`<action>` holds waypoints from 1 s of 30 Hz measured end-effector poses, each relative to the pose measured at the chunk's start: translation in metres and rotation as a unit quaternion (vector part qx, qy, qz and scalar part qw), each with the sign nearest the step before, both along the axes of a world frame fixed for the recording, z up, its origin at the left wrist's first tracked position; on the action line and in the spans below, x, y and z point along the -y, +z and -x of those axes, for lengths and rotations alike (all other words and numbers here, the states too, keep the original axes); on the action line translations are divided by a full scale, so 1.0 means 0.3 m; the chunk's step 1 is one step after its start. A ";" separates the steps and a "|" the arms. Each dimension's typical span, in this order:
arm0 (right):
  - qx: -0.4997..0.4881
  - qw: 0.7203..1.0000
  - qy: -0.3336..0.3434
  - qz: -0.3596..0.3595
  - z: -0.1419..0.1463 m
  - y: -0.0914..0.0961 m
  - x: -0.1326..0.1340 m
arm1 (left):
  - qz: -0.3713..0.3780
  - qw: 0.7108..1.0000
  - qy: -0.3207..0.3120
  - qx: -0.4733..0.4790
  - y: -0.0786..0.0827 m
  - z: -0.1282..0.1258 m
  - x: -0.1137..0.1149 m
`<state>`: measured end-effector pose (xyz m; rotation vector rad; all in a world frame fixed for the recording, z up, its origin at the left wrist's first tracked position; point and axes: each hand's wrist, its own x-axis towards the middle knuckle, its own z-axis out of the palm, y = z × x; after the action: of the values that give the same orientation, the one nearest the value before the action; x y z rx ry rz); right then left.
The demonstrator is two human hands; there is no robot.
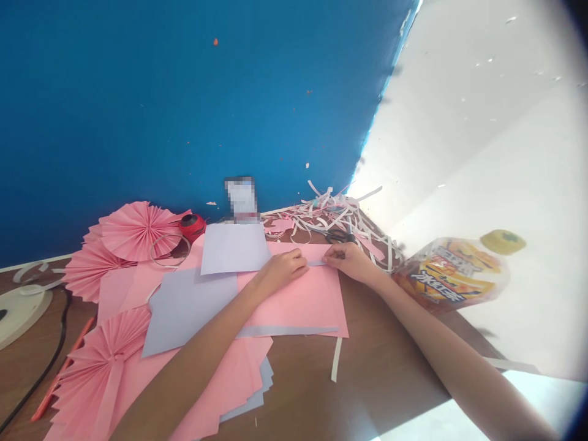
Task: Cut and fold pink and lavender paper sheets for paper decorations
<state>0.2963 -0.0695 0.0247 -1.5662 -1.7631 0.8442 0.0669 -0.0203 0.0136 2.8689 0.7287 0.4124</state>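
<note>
Fingers on both my hands curl nearly closed, my left hand and right hand pinching the top edge of a pink paper sheet over lilac paper on the wooden table, scissors just beyond.

The flat pink paper sheet and pale lavender paper sheet look smooth and matt, like the pleated pink paper fan. The brown wood tabletop has a soft sheen; the yellow-printed plastic bag is glossy.
</note>
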 end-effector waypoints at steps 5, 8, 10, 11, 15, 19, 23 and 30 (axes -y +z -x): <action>0.035 0.999 -0.001 0.003 -0.002 0.001 0.002 | 0.064 0.997 0.004 0.050 -0.019 0.004 -0.014; 0.058 0.998 -0.002 -0.003 -0.001 0.003 0.003 | 0.077 0.995 0.001 0.056 -0.018 0.004 -0.015; 0.075 0.997 -0.004 -0.009 0.000 0.002 0.003 | 0.079 0.995 -0.003 0.056 -0.014 0.004 -0.012; 0.083 0.996 -0.005 -0.012 0.000 0.001 0.003 | 0.077 0.996 -0.005 0.055 -0.011 0.004 -0.010; 0.102 0.995 -0.003 -0.020 0.003 -0.002 0.004 | 0.043 0.998 -0.015 0.043 0.001 0.007 0.006; 0.115 0.993 0.001 -0.026 0.005 -0.006 0.006 | 0.011 0.999 -0.025 0.024 0.010 0.014 0.013; 0.164 0.985 0.003 -0.049 0.011 -0.011 0.009 | -0.008 0.999 -0.044 0.018 0.009 0.015 0.007; 0.239 0.969 0.007 -0.068 0.030 -0.003 0.023 | -0.010 0.998 -0.052 0.029 0.000 0.002 0.007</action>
<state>0.2871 -0.0764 0.0237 -1.7674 -2.1116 0.3536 0.0662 -0.0225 0.0137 2.8839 0.5668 0.4900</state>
